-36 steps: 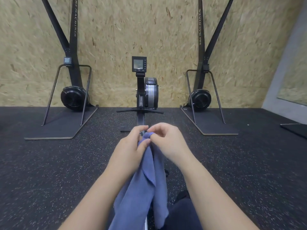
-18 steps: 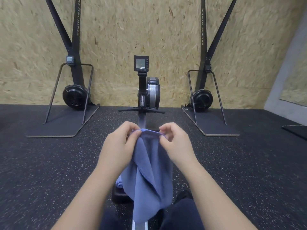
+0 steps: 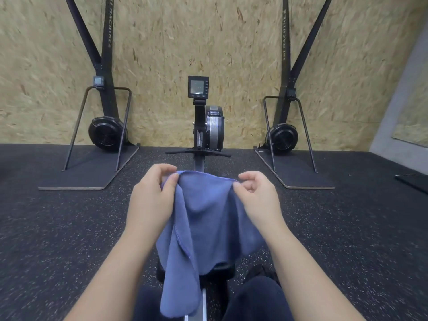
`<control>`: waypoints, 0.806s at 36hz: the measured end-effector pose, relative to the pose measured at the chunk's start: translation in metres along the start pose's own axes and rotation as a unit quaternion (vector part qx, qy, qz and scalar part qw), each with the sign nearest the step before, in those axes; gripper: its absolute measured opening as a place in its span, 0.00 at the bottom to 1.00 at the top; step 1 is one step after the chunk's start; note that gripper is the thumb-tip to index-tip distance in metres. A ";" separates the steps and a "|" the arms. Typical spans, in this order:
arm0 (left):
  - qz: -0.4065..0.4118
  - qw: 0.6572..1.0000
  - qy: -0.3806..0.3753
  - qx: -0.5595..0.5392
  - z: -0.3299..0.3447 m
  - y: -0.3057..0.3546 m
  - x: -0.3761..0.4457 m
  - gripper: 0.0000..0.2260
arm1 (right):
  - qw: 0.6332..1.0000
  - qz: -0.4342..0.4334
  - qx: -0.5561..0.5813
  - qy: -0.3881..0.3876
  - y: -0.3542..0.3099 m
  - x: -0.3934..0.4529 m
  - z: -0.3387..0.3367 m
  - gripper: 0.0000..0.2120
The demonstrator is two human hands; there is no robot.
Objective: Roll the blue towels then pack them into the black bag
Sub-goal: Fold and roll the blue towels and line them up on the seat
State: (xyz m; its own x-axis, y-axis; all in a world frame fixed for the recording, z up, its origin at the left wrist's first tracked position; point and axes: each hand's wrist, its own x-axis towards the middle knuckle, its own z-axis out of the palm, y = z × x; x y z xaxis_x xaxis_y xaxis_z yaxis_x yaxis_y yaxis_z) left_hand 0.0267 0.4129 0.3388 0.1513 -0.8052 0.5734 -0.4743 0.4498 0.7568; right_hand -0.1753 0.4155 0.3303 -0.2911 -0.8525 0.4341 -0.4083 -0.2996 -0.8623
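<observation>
Blue towel (image 3: 206, 218) hangs lengthwise toward the lap, its top edge running left-right between the hands. Left hand (image 3: 151, 195) and right hand (image 3: 257, 195) each pinch an upper corner, equally near. Bag unseen.

We see a soft, matt blue towel (image 3: 208, 218) of napped cloth with a stitched hem. The floor (image 3: 58, 228) is rough, speckled black rubber; the wall (image 3: 162, 42) across the upper frame is coarse chipboard.
</observation>
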 end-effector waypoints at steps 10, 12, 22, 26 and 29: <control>0.030 0.988 -0.142 0.045 0.027 0.019 -0.017 0.17 | 0.985 -0.020 0.090 -0.147 -0.030 -0.012 0.031 0.14; 0.011 0.989 -0.143 0.035 0.028 0.017 -0.018 0.16 | 0.982 -0.025 0.102 -0.160 -0.033 -0.015 0.031 0.17; -0.010 0.996 -0.088 0.008 0.025 0.019 -0.018 0.02 | 0.979 -0.099 0.031 -0.172 -0.036 -0.020 0.024 0.19; -0.008 0.999 -0.049 -0.011 0.022 0.016 -0.016 0.05 | 0.984 -0.078 -0.023 -0.157 -0.030 -0.018 0.021 0.15; -0.011 0.999 -0.025 -0.036 0.017 0.012 -0.012 0.06 | 0.983 -0.057 -0.082 -0.152 -0.022 -0.017 0.016 0.11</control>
State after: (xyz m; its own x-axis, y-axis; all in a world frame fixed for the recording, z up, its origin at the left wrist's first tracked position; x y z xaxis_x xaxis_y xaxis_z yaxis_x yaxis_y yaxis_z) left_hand 0.0040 0.4211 0.3360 0.1169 -0.8324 0.5417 -0.4072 0.4573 0.7906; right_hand -0.1478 0.4300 0.3374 0.0269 -0.9138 0.4053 -0.5642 -0.3485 -0.7484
